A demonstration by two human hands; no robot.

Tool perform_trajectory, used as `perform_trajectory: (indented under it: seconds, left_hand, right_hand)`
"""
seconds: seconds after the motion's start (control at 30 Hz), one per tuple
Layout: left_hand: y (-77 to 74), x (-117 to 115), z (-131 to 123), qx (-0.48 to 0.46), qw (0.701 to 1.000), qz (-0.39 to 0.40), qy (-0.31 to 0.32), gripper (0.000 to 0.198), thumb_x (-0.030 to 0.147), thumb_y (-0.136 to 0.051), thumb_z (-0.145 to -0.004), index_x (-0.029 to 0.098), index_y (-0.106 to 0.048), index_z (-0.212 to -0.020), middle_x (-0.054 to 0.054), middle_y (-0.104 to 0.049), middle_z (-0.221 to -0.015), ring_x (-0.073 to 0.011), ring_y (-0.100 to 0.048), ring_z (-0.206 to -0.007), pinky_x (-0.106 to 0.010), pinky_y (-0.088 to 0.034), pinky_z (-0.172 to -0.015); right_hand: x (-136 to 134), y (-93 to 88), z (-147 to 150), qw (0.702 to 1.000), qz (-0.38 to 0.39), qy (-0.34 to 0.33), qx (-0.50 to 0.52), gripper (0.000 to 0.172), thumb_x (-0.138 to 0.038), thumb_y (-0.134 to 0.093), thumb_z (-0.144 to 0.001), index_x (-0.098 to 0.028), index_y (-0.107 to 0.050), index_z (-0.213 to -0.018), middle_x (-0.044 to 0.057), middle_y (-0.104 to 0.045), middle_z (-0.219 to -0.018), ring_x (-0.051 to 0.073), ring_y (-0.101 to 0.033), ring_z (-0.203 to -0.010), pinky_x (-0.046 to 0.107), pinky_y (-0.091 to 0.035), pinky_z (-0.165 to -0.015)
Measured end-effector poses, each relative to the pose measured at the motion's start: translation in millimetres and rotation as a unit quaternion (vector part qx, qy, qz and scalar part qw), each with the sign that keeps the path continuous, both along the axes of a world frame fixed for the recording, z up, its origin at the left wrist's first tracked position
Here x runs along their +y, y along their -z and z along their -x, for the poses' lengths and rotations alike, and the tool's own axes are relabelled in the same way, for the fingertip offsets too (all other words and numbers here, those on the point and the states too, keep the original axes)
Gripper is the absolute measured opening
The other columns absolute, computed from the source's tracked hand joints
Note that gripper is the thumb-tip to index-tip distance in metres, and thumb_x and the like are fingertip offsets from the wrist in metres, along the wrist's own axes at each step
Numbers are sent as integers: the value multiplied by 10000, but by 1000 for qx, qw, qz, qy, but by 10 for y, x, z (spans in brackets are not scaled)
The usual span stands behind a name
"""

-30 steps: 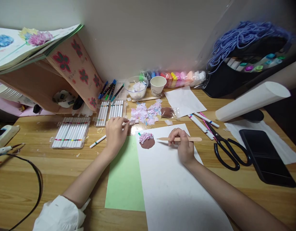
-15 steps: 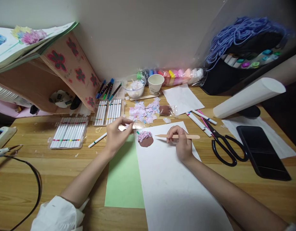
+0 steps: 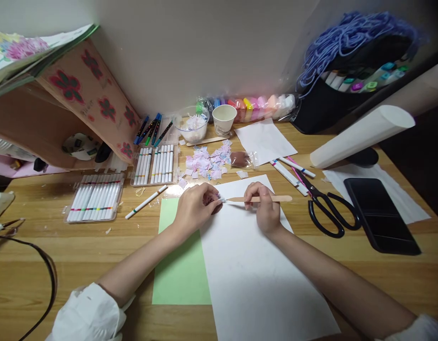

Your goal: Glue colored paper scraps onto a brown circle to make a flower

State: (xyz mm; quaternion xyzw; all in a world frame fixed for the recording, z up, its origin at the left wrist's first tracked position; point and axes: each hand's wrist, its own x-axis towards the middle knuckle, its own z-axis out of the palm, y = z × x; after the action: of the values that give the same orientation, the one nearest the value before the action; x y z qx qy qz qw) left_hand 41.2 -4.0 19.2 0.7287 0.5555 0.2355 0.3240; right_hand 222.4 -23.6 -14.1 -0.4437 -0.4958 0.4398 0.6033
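Wooden stick (image 3: 267, 199), flat and pale, lies level over the smooth white sheet (image 3: 254, 274) on the worktop (image 3: 80, 255), held as before in the closed fingers of the right hand (image 3: 265, 213). The left hand (image 3: 196, 210) has left the heap of crumpled pink paper scraps (image 3: 208, 163) and come onto the sheet, its fingers pinching one small scrap (image 3: 222, 201) right at the stick's pointed tip.
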Motion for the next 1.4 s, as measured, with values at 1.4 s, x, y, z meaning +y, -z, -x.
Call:
perform_trajectory:
  seconds: [1.4]
  left_hand:
    - [182,-136,385,201,973,-108,-35,178,294,-376,-925,191,-514,-879,-69,-575,-827,-217,-513,-787,-330,-366,-680]
  right_hand:
    - [65,-47,48,981,58,-78,-170,414,-476,-345,-945,-204,-521,-687,2,-519,-618,139,-506,-593,276,-399,-565]
